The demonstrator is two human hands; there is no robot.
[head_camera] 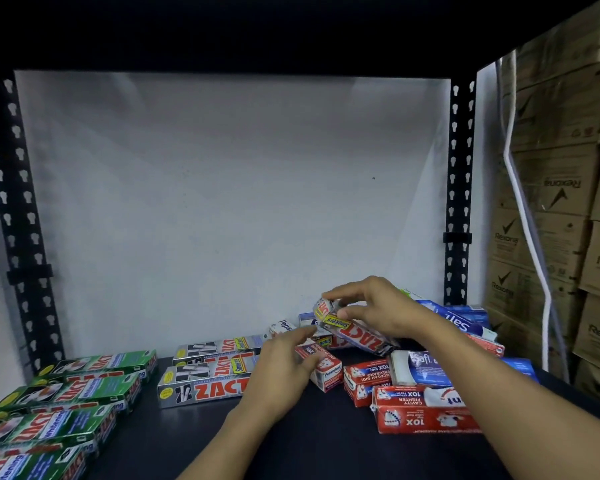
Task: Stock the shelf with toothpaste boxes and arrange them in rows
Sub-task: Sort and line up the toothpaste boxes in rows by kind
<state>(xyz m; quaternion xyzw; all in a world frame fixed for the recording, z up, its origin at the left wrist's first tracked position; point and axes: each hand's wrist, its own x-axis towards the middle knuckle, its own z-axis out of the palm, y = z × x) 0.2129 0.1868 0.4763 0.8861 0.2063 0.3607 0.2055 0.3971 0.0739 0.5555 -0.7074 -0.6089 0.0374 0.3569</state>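
Right hand: is pinching one end of a silver cardboard ZACT toothpaste box, fingers curled round it, holding it tilted above the jumble.
Left hand: is hovering with fingers loosely spread, holding nothing, just over a small red cardboard box; whether it touches cannot be told.
Silver row: three matching boxes are lying flat mid-shelf, left of the hands.
Doing it well: the free hand is probably best taking the low end, levelling the box, label matching, edges flush beside the row.
Risk: the heap of red and blue boxes is likely shifting if brushed.
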